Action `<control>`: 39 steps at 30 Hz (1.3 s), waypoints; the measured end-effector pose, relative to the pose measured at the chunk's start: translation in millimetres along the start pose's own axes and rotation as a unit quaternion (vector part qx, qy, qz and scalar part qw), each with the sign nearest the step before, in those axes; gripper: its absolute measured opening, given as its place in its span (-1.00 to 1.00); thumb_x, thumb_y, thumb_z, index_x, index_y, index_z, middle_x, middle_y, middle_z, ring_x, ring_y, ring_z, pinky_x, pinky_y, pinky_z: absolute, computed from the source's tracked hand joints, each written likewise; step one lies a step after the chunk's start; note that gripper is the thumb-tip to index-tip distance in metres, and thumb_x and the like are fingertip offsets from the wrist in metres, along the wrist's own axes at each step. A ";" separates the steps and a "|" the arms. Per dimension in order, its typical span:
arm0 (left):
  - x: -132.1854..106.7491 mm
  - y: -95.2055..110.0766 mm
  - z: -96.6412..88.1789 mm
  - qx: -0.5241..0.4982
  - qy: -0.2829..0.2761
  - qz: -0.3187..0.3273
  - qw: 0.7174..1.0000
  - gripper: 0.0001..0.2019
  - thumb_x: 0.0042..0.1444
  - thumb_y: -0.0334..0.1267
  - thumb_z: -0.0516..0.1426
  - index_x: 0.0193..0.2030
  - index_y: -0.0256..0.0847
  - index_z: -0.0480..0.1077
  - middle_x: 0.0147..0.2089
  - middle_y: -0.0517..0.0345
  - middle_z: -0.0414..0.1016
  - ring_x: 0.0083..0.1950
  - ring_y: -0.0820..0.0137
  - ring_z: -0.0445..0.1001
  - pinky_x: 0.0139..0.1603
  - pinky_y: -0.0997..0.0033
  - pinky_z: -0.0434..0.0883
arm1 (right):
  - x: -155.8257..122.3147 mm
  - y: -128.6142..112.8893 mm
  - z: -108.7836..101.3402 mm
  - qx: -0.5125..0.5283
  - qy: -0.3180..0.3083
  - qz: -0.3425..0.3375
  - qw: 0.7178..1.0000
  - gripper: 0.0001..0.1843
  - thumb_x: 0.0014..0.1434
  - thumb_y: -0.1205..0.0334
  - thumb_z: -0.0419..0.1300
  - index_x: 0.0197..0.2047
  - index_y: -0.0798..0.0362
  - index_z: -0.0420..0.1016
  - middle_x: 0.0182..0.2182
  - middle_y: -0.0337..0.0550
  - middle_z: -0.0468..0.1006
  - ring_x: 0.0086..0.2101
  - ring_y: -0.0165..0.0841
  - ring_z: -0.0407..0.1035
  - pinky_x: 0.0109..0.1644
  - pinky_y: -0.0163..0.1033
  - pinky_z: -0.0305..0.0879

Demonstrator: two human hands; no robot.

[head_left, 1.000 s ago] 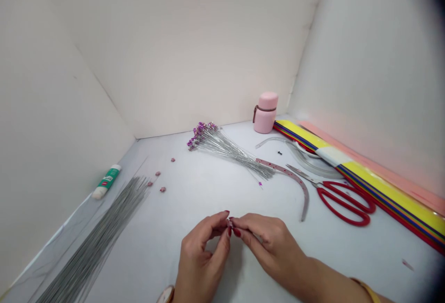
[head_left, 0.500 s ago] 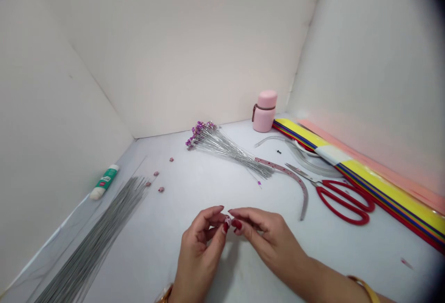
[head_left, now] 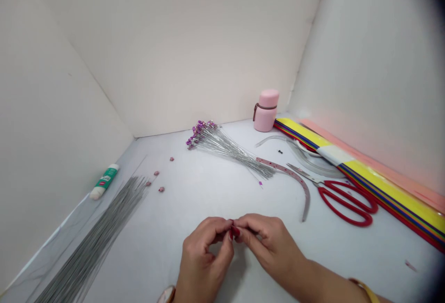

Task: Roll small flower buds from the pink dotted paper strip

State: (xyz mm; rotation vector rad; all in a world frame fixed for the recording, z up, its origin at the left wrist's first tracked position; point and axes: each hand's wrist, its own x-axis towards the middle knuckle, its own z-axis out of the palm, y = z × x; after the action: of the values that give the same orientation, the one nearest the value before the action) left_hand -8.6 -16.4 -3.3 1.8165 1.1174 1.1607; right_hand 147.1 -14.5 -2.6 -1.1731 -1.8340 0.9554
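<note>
Both hands meet at the front middle of the white table, thumbs and forefingers pinched together. My left hand [head_left: 208, 254] and my right hand [head_left: 271, 240] grip a small pink folded-paper star between their fingertips, which almost fully cover it now. Similar small pink paper stars [head_left: 161, 189] lie on the table to the left. Beyond my right hand is a curved pink spotted paper strip [head_left: 295, 174]. Behind my hands lies a bundle of thin wires [head_left: 232, 147] with purple stars [head_left: 200, 131] at their far ends.
Grey wires [head_left: 100, 233] and a green-and-white glue stick [head_left: 104, 182] lie on the left. Red-handled scissors [head_left: 347, 203], clear tubing [head_left: 313, 166] and stacked coloured sheets [head_left: 378, 182] lie on the right. A pink flask [head_left: 266, 112] stands by the back wall.
My fingertips have closed in and pinched tighter around the pink star, which showed between them before. My left hand has turned slightly, bringing its forefinger down against the right fingertips.
</note>
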 end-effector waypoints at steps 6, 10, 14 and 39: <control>5.2 -1.5 4.7 -0.187 -0.003 -0.212 0.959 -0.89 0.03 -0.31 0.11 -0.40 -0.29 0.43 -0.47 0.13 0.49 -0.42 0.46 0.44 -0.36 0.53 0.39 | 4.2 -0.9 1.9 0.108 0.003 0.062 0.992 -0.78 0.16 0.26 0.02 -0.43 0.10 0.44 -0.54 -0.23 0.48 -0.47 -0.43 0.34 -0.39 -0.38 0.25; 8.7 -4.4 5.7 -0.316 -0.020 -0.298 0.901 -0.84 0.06 -0.25 0.11 -0.39 -0.32 0.42 -0.49 0.13 0.47 -0.47 0.53 0.39 -0.41 0.59 0.33 | 6.8 0.2 2.0 0.208 -0.009 0.108 0.972 -0.79 0.14 0.22 0.06 -0.43 0.11 0.44 -0.55 -0.24 0.50 -0.47 -0.44 0.35 -0.38 -0.39 0.25; 7.9 -5.9 8.4 -0.335 -0.018 -0.303 0.892 -0.83 0.03 -0.24 0.14 -0.34 -0.34 0.43 -0.48 0.11 0.48 -0.45 0.52 0.40 -0.39 0.57 0.33 | 6.6 0.7 5.1 0.226 -0.009 0.121 0.967 -0.80 0.12 0.20 0.09 -0.43 0.12 0.44 -0.55 -0.23 0.50 -0.48 -0.44 0.36 -0.38 -0.38 0.26; 15.4 -47.2 -27.3 0.112 0.068 -0.040 0.991 -0.75 0.05 -0.19 0.03 -0.16 -0.15 0.42 0.00 0.01 0.36 0.00 0.21 0.37 -0.08 0.23 0.40 | 32.0 59.9 -99.6 -0.313 0.220 0.068 0.921 -0.90 -0.03 0.37 0.09 -0.40 0.10 0.41 -0.38 -0.03 0.46 -0.22 -0.14 0.28 -0.13 -0.06 0.15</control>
State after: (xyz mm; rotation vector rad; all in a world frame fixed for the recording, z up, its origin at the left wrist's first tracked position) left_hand -44.3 18.6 -29.9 1.8614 1.4367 1.1635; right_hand 247.2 52.7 -4.6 -1.7491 -1.7314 0.1145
